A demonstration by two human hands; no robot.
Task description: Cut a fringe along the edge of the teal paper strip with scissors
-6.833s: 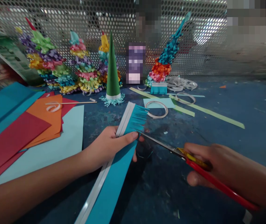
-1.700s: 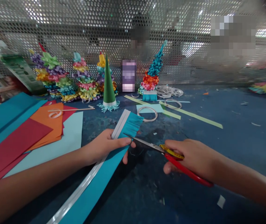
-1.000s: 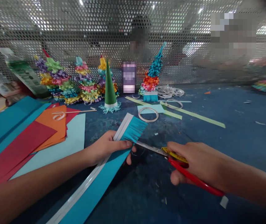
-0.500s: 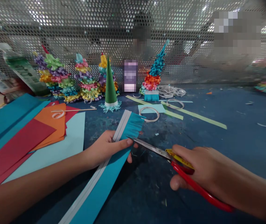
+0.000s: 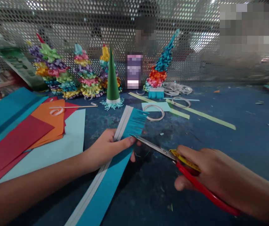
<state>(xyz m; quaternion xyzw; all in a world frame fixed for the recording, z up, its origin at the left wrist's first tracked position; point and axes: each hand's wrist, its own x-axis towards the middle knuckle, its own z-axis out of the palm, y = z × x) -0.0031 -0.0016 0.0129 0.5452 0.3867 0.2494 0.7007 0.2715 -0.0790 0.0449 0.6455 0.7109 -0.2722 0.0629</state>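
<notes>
My left hand (image 5: 114, 147) is closed on a long strip of blue paper (image 5: 108, 185), thumb on top and fingertips beneath. White double-sided tape (image 5: 123, 122) runs along the strip's left edge. Its far end is cut into a narrow fringe (image 5: 135, 121). My right hand (image 5: 202, 169) is closed on scissors (image 5: 195, 180) with red and yellow handles. The blades look nearly together, with their tips over the paper at the near end of the fringe, just above my left thumb.
A green paper cone (image 5: 112, 81) with a fringed base stands ahead. Behind it are colourful frilled cones (image 5: 85, 75). Coloured paper sheets (image 5: 40, 135) lie at left, near a green-labelled bottle (image 5: 19, 62). Tape rings (image 5: 153, 113) and pale green strips (image 5: 210, 118) lie beyond my hands.
The view has shifted slightly, so the background sits higher. My hands keep their grips on the strip and the scissors, with the blade tips still by the left thumb.
</notes>
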